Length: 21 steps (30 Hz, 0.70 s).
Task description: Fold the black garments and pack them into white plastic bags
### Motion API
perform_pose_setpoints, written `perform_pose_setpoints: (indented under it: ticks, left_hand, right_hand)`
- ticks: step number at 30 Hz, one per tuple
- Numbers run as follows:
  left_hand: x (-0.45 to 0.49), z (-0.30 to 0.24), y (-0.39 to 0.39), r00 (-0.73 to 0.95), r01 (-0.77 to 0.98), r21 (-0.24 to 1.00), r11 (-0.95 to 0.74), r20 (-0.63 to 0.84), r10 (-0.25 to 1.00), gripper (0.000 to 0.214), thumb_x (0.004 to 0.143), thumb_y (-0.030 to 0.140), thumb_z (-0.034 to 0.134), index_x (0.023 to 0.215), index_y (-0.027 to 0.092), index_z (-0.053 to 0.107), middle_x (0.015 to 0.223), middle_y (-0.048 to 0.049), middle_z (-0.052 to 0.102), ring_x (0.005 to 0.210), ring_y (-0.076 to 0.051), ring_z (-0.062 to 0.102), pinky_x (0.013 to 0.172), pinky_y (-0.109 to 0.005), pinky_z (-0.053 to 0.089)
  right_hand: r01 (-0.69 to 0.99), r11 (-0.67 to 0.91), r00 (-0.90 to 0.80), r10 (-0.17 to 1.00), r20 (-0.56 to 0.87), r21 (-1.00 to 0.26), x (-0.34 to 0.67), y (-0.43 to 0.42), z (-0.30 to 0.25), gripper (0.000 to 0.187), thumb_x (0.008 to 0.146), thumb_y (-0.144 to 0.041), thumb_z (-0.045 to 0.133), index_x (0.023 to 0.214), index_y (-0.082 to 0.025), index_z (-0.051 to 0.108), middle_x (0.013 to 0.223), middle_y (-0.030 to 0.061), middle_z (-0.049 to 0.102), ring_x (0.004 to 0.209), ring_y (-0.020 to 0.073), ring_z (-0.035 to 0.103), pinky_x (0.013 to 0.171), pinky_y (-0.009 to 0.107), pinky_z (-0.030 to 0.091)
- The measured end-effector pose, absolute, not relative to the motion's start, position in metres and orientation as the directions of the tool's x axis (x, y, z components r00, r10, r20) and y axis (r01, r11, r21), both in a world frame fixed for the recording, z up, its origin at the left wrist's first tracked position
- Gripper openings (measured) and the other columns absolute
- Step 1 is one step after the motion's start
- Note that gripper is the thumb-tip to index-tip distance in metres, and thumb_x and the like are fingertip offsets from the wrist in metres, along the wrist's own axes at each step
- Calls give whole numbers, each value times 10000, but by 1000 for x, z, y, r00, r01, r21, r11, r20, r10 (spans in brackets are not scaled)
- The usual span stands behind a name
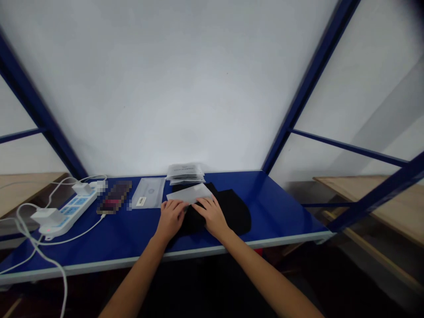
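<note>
A black piece of cloth (pixel 236 210) lies on the blue table (pixel 281 207) in front of me. A translucent plastic bag (pixel 188 193) rests over its far left end. My left hand (pixel 171 216) lies on the left part of the cloth with its fingers curled at the edge of the bag. My right hand (pixel 212 213) lies flat on the cloth just to the right, fingers stretched toward the bag. The two hands almost touch.
A stack of packaged bags (pixel 185 172) sits at the back by the white wall. One flat bag with a label (pixel 148 193) lies to the left, then a dark phone (pixel 114 198) and a white power strip (pixel 68 211) with plugs and cables. Blue frame posts rise on both sides.
</note>
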<state>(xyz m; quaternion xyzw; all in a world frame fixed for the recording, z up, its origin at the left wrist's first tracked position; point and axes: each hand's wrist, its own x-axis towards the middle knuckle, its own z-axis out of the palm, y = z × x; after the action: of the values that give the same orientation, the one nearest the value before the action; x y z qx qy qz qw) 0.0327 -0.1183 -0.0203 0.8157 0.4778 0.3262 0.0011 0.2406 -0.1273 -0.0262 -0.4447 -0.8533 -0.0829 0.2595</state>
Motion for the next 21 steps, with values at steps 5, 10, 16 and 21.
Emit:
perform_pose_setpoints:
  ticks: [5, 10, 16, 21]
  left_hand:
    - [30, -19, -117, 248, 791, 398, -466, 487, 837, 279, 816, 80, 523, 1034, 209, 640, 1001, -71, 672, 987, -257, 566, 902, -417, 388]
    - [29, -22, -114, 281, 745, 418, -519, 509, 813, 215, 814, 74, 493, 928, 200, 625, 950, -67, 642, 958, -244, 554, 882, -392, 447]
    - [28, -27, -112, 281, 674, 453, -584, 574, 769, 243, 860, 81, 451, 994, 201, 615, 983, -74, 619, 986, -226, 562, 911, -376, 485]
    - [30, -26, -114, 295, 636, 459, -621, 599, 745, 234, 887, 114, 453, 1028, 206, 615, 1008, -72, 620, 1008, -210, 582, 935, -366, 492]
  right_hand:
    - [854, 513, -413, 769, 489, -87, 230, -128, -15, 522, 816, -36, 573, 1295, -235, 634, 1317, 143, 585, 1165, 300, 531, 1045, 483, 405]
    - [802, 591, -529, 770, 356, -86, 216, -133, -13, 687, 732, -172, 751, 1383, -199, 531, 1490, 160, 440, 1341, 347, 412, 1092, 521, 359]
    - [819, 567, -483, 764, 427, -86, 212, -123, -16, 518, 781, -99, 670, 1283, -209, 602, 1358, 122, 565, 1174, 293, 522, 1007, 438, 439]
    - [902, 432, -398, 840, 369, -11, 193, -105, -13, 245, 921, -114, 498, 1038, -162, 708, 1185, 180, 619, 1034, 310, 551, 845, 445, 476]
